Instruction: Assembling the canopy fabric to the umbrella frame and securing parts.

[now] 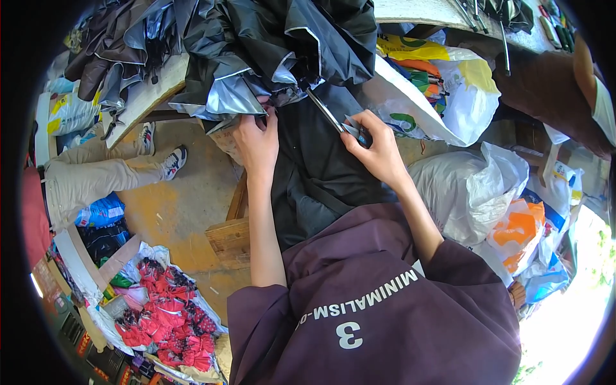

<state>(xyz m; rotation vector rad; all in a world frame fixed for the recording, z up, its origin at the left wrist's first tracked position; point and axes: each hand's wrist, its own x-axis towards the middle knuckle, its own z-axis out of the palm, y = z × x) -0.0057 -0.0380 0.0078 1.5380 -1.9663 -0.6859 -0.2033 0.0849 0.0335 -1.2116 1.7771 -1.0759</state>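
Crumpled red fabric bundles (173, 314) fill the lower left; one long white tabletop (427, 11) spans the upper right. At upper centre, the half-curled left hand (255, 141) pinches silver-lined black fabric (276, 54); the right hand (375, 144) closes around a slim silver metal shaft (325, 110).

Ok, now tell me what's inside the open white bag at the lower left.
Bunched red fabric shows in the white bag, with dark, spotted patches among it. Whatever lies beneath that top layer is covered and can't be seen.
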